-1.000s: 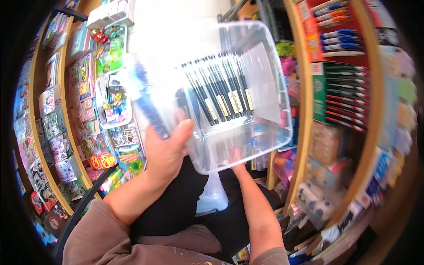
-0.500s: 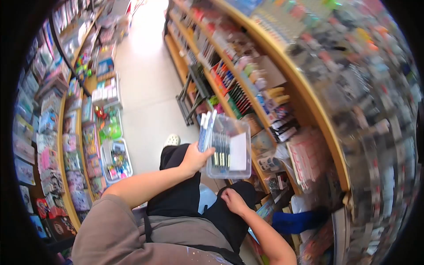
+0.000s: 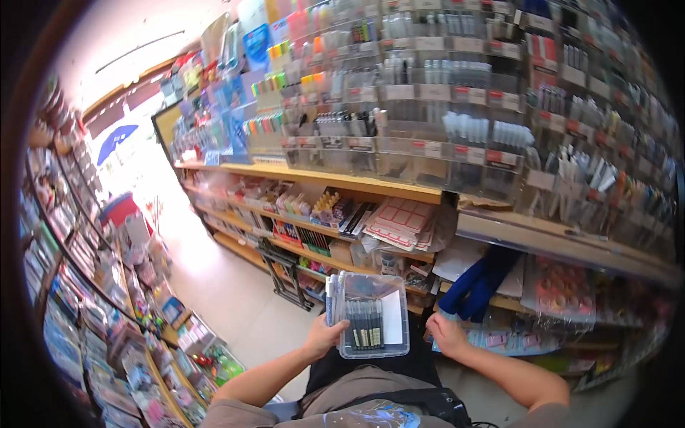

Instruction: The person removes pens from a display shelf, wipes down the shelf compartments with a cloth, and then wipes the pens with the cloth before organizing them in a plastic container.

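Note:
My left hand (image 3: 327, 337) is closed on the left side of a clear plastic box (image 3: 407, 314). Inside the box stands a row of dark pens (image 3: 365, 324) with pale labels, beside a white card (image 3: 392, 317). Slim blue-and-white packs (image 3: 331, 296), whose contents I cannot make out, stand upright along the box's left edge, by my thumb. My right hand (image 3: 448, 335) is apart from the box, over my knee, its fingers curled in with nothing visible in them. A blue cloth (image 3: 474, 289) hangs just beyond it.
Clear pen racks (image 3: 428, 93) rise above a wooden ledge (image 3: 307, 171). Lower shelves hold red-and-white label sheets (image 3: 401, 220) and boxed goods. A dark folding stool (image 3: 282, 274) stands by them. Packed shelves (image 3: 93, 285) line the left of the aisle, with an umbrella (image 3: 116, 143) far off.
My view has lifted and swung right, so the pen racks now show sharply. My left hand still holds the box. The right hand appears farther right, close to the blue cloth.

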### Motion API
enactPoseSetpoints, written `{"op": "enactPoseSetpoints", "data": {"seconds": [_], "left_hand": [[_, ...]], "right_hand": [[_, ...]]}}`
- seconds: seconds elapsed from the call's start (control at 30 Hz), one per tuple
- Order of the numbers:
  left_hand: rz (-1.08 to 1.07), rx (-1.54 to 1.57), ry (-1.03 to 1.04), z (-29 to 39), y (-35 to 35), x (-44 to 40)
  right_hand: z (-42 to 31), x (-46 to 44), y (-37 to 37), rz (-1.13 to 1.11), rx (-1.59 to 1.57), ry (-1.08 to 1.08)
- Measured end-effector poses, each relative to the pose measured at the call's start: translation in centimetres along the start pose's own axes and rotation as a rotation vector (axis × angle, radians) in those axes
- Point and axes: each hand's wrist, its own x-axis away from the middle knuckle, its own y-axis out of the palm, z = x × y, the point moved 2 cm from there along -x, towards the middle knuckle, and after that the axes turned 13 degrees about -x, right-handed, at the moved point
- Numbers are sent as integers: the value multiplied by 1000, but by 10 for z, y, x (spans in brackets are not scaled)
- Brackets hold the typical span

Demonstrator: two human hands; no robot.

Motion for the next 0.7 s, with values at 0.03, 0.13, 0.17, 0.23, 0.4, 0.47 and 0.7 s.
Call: {"op": "enactPoseSetpoints", "data": {"seconds": [0.03,0.13,0.17,0.23,0.4,0.47,0.7], "left_hand": [[-31,-1,17,6,5,0],[-121,-35,58,25,15,2],[-170,-14,42,27,16,1],[-278,56,41,16,17,-8],[-297,-161,57,10,12,-18],[-245,-370,83,13,3,-21],[-118,-891,291,30,-22,-27]], "right_hand": [[-14,1,-4,27,-1,-20],[-33,-5,-1,59,-17,-306],[-44,-6,1,89,-16,-379],[-64,-6,1,28,-2,-248],[-36,-13,25,-36,359,-289],[-47,-17,38,-82,474,-330],[-61,-68,73,-285,369,-299]]}}
